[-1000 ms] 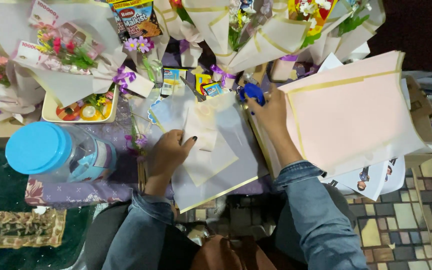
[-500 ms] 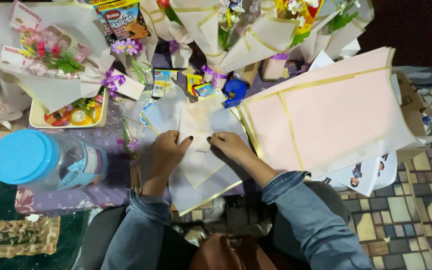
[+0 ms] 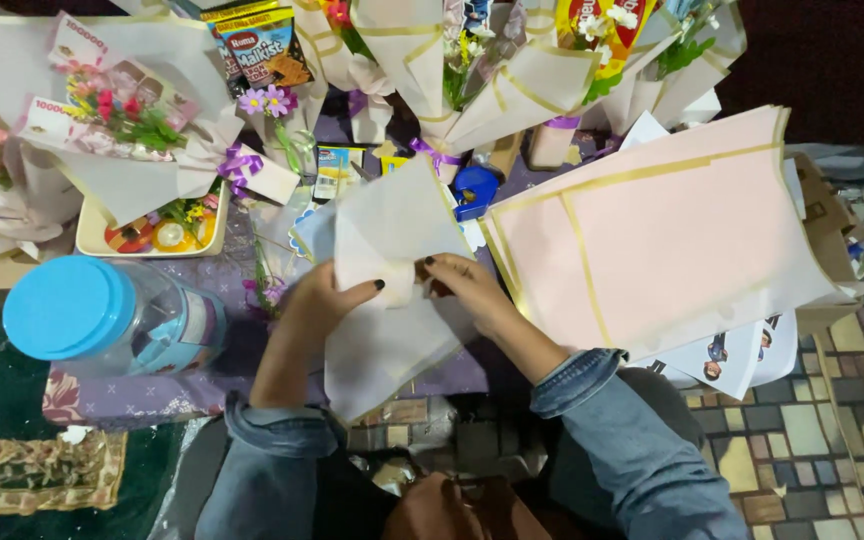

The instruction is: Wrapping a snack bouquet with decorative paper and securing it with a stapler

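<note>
We now lift the folded white wrapping sheet [image 3: 392,250] off the table, left hand [image 3: 317,305] and right hand [image 3: 462,285] both pinching it, no longer pressing it flat.

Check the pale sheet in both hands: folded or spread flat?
Folded. The wrapping sheet is lifted off the table, an upper flap doubled over at the pinch of left hand and right hand; its lower part hangs down.
</note>
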